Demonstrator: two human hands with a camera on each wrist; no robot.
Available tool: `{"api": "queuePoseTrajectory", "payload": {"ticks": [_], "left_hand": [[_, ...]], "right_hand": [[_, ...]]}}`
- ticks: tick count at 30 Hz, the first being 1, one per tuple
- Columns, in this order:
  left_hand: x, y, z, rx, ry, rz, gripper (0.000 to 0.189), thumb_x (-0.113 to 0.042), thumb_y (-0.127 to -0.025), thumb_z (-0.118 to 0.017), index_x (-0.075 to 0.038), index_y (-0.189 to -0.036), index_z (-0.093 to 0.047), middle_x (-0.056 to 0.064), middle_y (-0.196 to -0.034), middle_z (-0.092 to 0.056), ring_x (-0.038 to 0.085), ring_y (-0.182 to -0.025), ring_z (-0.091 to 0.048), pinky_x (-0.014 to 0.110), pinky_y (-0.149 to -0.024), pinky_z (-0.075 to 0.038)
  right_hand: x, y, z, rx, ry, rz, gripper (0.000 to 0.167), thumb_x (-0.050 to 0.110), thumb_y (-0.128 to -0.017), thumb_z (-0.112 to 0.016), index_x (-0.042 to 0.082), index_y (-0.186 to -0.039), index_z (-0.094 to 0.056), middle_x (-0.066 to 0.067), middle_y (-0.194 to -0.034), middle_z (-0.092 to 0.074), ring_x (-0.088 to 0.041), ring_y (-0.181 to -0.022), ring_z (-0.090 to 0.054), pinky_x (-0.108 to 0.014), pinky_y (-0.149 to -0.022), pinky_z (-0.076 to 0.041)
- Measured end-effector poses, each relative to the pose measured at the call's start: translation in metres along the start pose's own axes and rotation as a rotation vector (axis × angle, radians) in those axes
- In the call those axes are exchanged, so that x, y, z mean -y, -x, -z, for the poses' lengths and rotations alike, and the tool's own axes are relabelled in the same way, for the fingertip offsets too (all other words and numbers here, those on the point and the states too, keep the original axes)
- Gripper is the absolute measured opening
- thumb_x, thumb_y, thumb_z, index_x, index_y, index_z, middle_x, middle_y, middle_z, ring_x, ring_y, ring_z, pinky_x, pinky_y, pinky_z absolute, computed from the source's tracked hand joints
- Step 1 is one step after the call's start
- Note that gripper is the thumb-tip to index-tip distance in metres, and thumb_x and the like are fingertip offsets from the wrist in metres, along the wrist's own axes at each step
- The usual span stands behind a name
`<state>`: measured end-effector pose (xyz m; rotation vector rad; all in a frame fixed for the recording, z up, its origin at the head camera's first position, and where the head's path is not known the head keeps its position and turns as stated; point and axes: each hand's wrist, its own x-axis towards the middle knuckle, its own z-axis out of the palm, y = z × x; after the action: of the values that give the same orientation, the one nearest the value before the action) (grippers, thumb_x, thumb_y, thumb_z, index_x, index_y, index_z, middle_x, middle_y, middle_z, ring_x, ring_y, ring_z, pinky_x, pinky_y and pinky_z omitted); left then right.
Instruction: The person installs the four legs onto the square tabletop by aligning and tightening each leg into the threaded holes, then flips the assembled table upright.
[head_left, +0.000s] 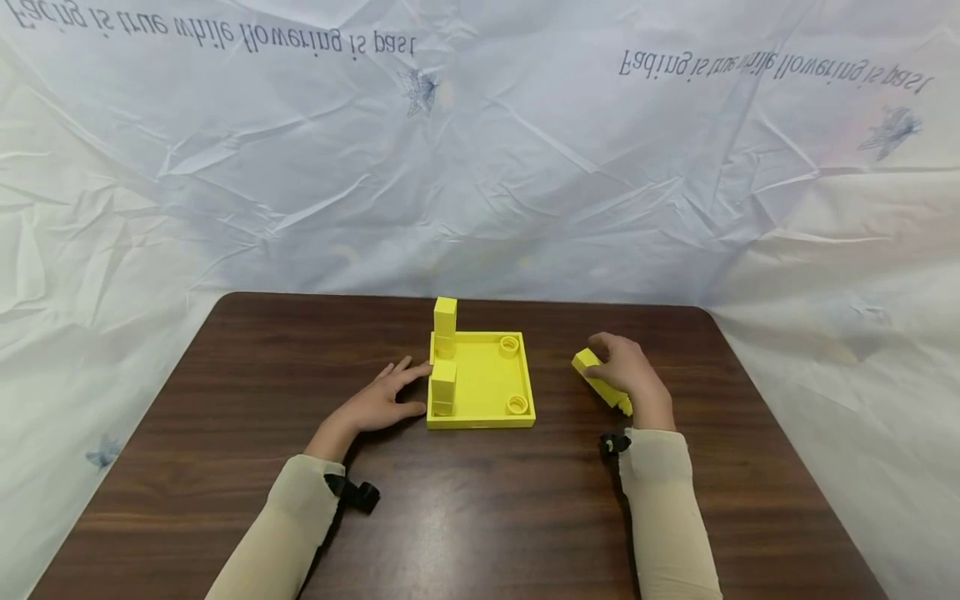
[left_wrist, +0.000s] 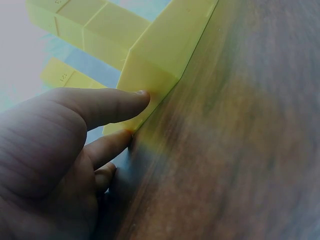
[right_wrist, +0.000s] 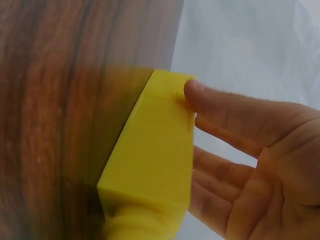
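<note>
On the brown table, mid-scene, we have a yellow tray, two posts upright at its left corners, two rings at its right ones. Left side: we see the left hand, fingers spread fairly straight, touching the tray. To the right, apart from the tray, we get the right hand clamped on a yellow block between thumb and fingers, round knob toward the near side. Block-table contact: we can't tell.
</note>
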<state>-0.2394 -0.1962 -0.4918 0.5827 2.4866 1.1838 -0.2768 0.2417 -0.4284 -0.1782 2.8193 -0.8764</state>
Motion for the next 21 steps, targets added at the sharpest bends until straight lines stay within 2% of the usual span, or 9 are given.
{"api": "queuePoseTrajectory", "payload": {"ticks": [7,21], "left_hand": [[-0.0019,-0.0001,0.0003,-0.002,0.004,-0.009,0.069,-0.024,-0.105,-0.069,-0.019,-0.167,-0.037,0.021,-0.175,-0.007,0.050,-0.159,0.007,0.077,-0.120,-0.014],[-0.0016,0.0006,-0.0007,-0.002,0.008,-0.005,0.070,-0.025,-0.105,-0.069,-0.019,-0.167,-0.036,0.020,-0.176,-0.007,0.051,-0.159,0.008,0.077,-0.120,-0.014]], "right_hand": [[0.0048,0.0007,-0.0019,0.054,0.047,-0.012,0.063,0.011,-0.101,-0.071,-0.002,-0.157,-0.044,-0.033,-0.151,-0.048,-0.048,-0.123,-0.057,-0.059,-0.093,-0.054],[0.0045,-0.0016,-0.0056,0.083,0.081,-0.004,0.067,0.011,-0.100,-0.071,-0.003,-0.158,-0.041,-0.033,-0.153,-0.047,-0.048,-0.124,-0.057,-0.060,-0.094,-0.053]]}}
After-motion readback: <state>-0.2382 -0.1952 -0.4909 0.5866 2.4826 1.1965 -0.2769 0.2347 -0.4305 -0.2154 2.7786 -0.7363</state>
